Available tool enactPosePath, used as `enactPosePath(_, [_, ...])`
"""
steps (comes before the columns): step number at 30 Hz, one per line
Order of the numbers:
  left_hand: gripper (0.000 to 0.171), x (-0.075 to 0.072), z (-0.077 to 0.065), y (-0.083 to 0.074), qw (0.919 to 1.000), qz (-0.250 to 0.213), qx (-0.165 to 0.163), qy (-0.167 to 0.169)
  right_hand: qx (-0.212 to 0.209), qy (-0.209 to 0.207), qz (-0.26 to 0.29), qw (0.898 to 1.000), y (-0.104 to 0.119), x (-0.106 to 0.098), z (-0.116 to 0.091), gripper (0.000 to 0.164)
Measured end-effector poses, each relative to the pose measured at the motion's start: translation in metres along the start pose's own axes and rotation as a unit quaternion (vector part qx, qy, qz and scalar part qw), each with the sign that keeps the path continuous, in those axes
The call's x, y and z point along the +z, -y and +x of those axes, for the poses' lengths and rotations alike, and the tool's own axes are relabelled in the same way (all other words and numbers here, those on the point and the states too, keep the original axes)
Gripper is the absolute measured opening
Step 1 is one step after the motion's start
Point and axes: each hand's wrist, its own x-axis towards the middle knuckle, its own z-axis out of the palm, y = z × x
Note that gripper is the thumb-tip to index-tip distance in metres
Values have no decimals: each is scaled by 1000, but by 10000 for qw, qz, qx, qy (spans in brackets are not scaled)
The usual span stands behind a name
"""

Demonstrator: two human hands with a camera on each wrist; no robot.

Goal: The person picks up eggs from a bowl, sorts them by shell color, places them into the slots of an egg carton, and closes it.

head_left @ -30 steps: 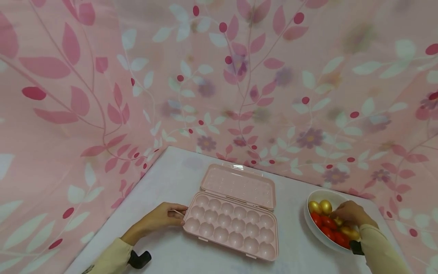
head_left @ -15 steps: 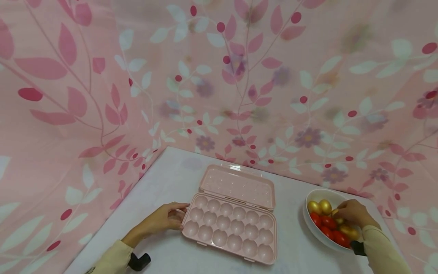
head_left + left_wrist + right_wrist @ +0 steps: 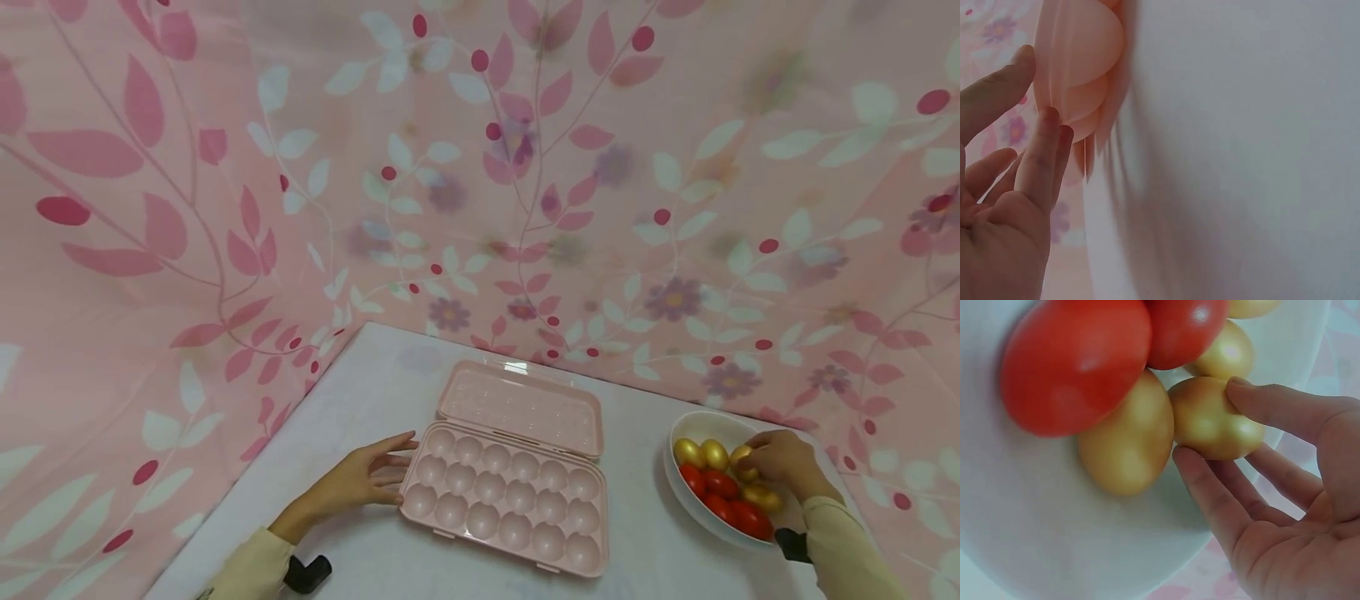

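Note:
A pink plastic egg box (image 3: 517,508) lies with its lid (image 3: 521,408) folded back, its round hollows bare. At its left end my left hand (image 3: 365,479) has fingers loosely extended, the tips right at the rim. The left wrist view shows these fingertips (image 3: 1049,119) against the box's side (image 3: 1066,69). Inside the white bowl (image 3: 678,492) on the right, my right hand (image 3: 791,460) pinches a golden egg (image 3: 1219,422) between thumb and fingers. Another golden egg (image 3: 1129,440) and a red egg (image 3: 1079,365) lie beside it.
More golden eggs (image 3: 688,452) and several red eggs (image 3: 722,483) share the bowl. The white tabletop (image 3: 367,383) carries box and bowl. Behind it hangs a pink leaf-patterned cloth (image 3: 480,208), which also runs along the left side.
My left fingers have straightened and loosened at the box's end. In the bowl, my right hand has taken hold of a golden egg and shifted slightly right.

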Motion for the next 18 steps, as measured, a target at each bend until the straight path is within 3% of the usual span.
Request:
enactPosePath(10, [92,4,2,0,10000,53,-15,-45,-881,-763,-702,9907,13,-5,-7,52])
enactPosePath(18, [93,3,1,2,10000,2,26,-61,-992,-944,-596,9888,28,-4,-16,51])
